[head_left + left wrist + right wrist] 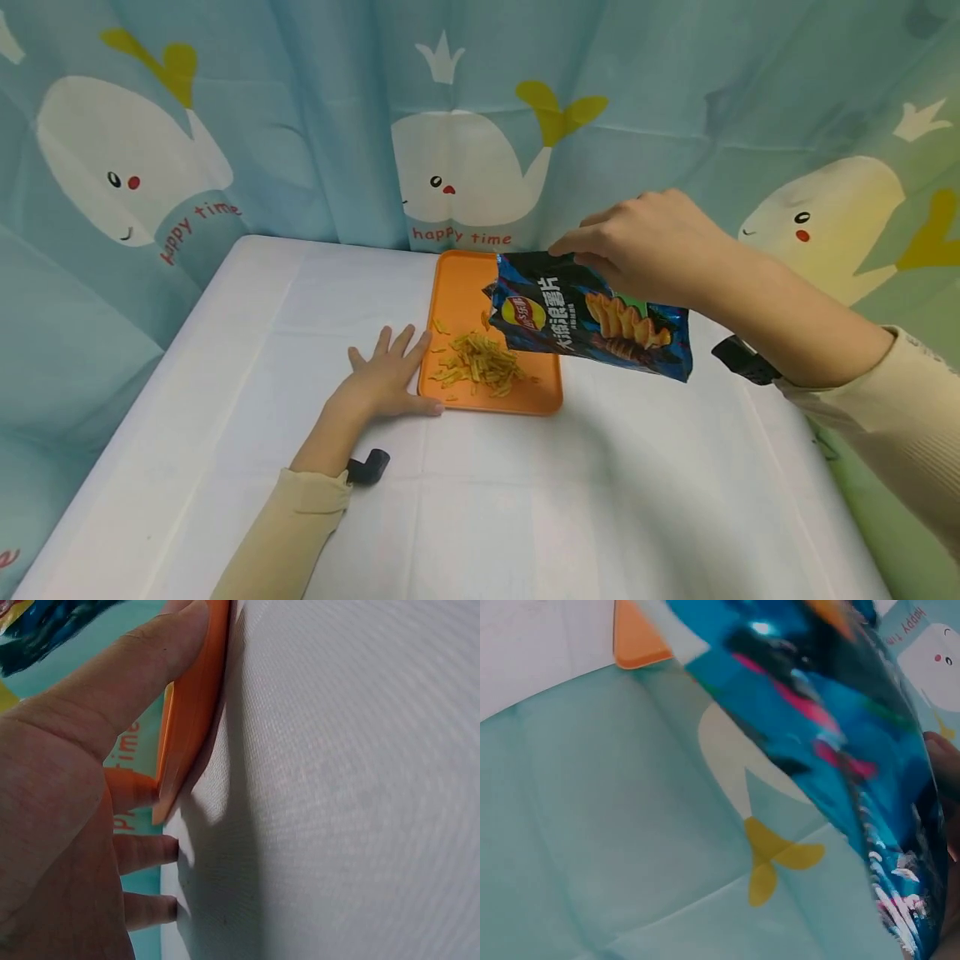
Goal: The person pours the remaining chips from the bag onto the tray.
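Note:
My right hand (660, 242) grips a dark blue potato chip bag (592, 321) by its upper edge. The bag hangs on its side over the right part of an orange tray (453, 279), its left end above the tray. A pile of thin yellow chips (480, 362) lies in the near half of the tray, with a few loose pieces around it. My left hand (386, 379) rests at the tray's left side, fingers spread, the thumb at the near left corner. In the left wrist view that thumb lies against the tray's outer wall (191, 712). The bag's shiny back fills much of the right wrist view.
A white cloth (480, 508) covers the table under the tray. Behind the table's far edge hangs a blue curtain (330, 125) printed with whales, and it continues down both sides. A black wrist mount (367, 467) sits on my left wrist.

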Available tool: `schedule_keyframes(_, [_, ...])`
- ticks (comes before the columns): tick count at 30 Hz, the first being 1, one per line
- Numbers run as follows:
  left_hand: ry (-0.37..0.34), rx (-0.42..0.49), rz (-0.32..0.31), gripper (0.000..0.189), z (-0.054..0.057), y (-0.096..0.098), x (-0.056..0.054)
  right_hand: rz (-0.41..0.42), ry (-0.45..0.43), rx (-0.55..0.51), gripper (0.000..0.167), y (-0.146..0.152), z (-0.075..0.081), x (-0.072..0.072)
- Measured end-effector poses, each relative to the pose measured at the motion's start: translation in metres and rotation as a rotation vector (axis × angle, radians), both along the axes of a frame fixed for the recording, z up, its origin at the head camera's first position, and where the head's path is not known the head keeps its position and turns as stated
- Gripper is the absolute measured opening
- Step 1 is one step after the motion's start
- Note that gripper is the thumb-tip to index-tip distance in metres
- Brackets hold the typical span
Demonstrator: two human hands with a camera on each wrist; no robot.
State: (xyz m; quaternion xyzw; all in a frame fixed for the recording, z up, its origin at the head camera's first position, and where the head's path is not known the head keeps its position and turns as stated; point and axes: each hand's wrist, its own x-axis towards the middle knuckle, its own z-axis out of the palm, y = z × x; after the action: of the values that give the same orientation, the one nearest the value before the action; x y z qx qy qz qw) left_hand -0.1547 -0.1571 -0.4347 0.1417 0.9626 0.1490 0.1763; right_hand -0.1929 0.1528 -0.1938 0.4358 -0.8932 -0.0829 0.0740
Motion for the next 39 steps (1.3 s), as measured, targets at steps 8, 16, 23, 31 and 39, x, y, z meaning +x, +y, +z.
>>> schedule_keyframes(8, [0.0, -0.005, 0.004, 0.121, -0.002, 0.0, -0.002, -0.006, 0.001, -0.028, 0.026, 0.006, -0.002, 0.001])
schedule_keyframes(16, [0.0, -0.004, 0.005, 0.121, -0.002, -0.002, 0.0, 0.003, 0.048, -0.281, 0.028, 0.03, -0.015, 0.001])
schedule_keyframes(23, [0.001, 0.017, -0.002, 0.119, 0.001, -0.001, 0.002, -0.065, -0.078, -0.673, 0.035, 0.075, -0.054, 0.005])
schedule_keyframes(31, [-0.001, 0.005, -0.001, 0.12, 0.0, 0.001, 0.001, -0.169, -0.15, -1.155, 0.026, 0.102, -0.114, 0.022])
schedule_keyframes(39, [0.0, -0.005, 0.006, 0.12, 0.0, 0.002, 0.002, -0.118, -0.31, -1.701, 0.029, 0.112, -0.161, 0.033])
